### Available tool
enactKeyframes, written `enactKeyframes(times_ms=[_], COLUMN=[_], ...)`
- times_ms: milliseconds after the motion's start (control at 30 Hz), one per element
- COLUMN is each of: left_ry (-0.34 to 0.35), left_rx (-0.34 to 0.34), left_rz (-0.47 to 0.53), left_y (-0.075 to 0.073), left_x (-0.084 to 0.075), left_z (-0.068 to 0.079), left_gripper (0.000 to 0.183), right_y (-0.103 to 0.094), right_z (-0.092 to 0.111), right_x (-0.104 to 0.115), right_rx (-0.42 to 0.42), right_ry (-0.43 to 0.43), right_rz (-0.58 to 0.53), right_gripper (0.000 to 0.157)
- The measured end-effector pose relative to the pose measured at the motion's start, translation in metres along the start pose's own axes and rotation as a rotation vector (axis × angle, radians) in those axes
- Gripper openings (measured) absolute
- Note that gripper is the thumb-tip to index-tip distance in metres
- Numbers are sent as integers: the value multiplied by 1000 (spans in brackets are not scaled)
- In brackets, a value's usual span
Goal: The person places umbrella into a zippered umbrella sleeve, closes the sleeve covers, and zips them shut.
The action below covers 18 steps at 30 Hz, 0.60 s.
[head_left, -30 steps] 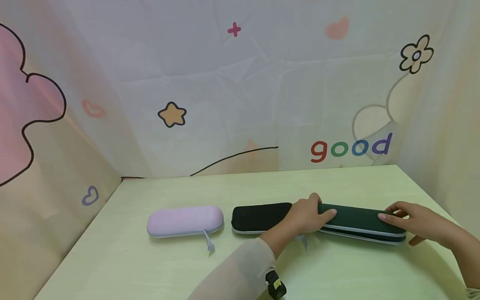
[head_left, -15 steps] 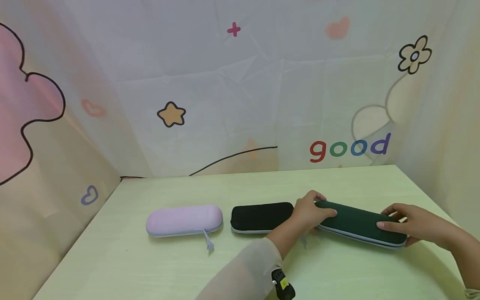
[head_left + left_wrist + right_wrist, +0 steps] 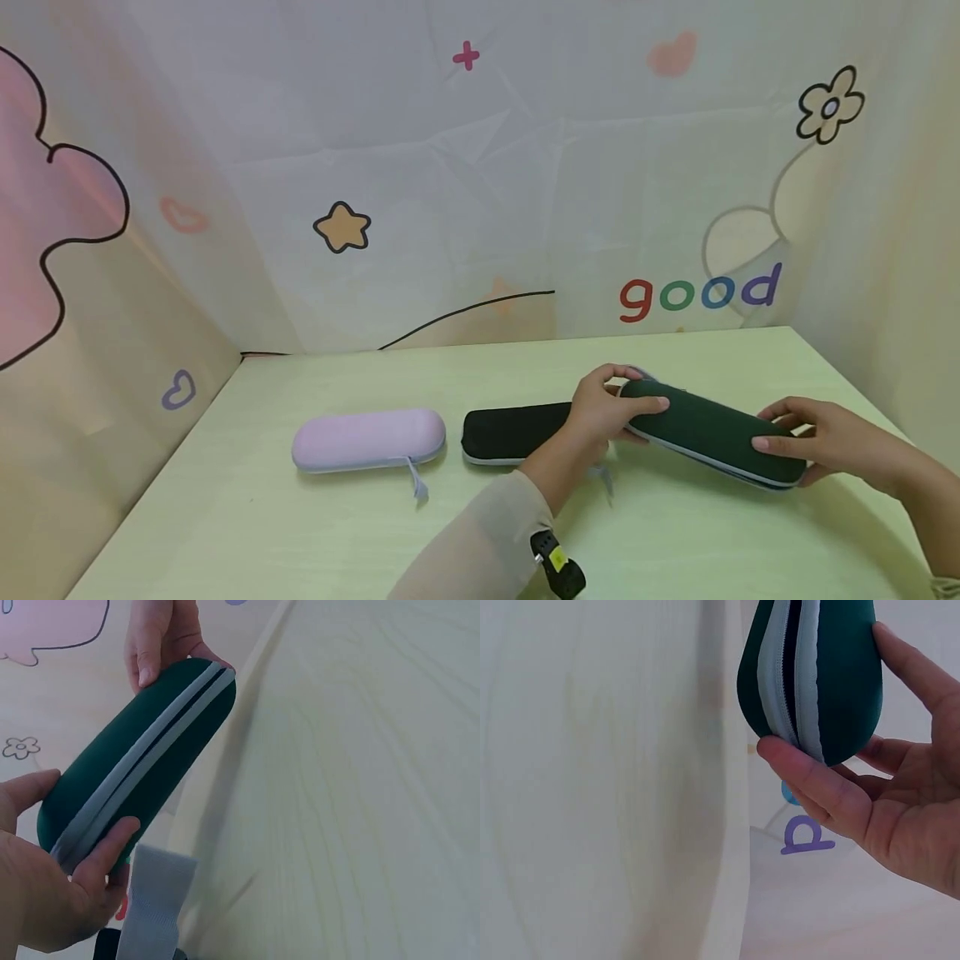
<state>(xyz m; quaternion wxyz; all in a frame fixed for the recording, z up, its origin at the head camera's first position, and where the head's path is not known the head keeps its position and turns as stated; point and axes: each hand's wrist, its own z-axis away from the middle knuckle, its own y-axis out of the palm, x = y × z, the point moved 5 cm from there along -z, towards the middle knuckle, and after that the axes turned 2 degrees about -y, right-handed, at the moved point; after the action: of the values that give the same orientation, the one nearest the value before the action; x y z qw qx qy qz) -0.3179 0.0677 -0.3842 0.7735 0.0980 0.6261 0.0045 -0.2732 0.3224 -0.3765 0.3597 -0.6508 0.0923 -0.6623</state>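
Both hands hold a dark green zippered pencil case (image 3: 712,429) by its ends, at the right of the table. The left hand (image 3: 611,408) grips the left end, thumb on top and fingers beneath. At the other end, the right hand (image 3: 813,437) grips it, thumb on the upper face. The case tilts, its left end higher than its right. In the right wrist view the grey zipper (image 3: 791,682) is parted, with a dark gap between its tapes. Left of it lies a black pencil case (image 3: 513,433), partly hidden behind the left hand and forearm.
A lilac pencil case (image 3: 367,442) with a grey pull tab lies at the left of the pale green table (image 3: 225,517). A printed cloth (image 3: 420,167) hangs behind and along both sides. The left wrist wears a black strap device (image 3: 557,567).
The green case's left end has risen off the table, held by the left hand. Its gaping zipper side has drawn closer together. The other two cases stay in place.
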Motion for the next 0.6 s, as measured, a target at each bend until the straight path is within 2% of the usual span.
enactKeyframes(times_ms=[367, 600], left_ry=[107, 132], left_rx=[26, 49], left_rz=[78, 112], left_y=[-28, -43], left_x=[-15, -20], left_z=[-4, -3], left_gripper=[31, 32], right_y=[6, 13], right_z=[-5, -7], right_x=[34, 50], right_rx=[-76, -110], right_ry=[-67, -100], right_rz=[21, 39], right_gripper=[50, 49])
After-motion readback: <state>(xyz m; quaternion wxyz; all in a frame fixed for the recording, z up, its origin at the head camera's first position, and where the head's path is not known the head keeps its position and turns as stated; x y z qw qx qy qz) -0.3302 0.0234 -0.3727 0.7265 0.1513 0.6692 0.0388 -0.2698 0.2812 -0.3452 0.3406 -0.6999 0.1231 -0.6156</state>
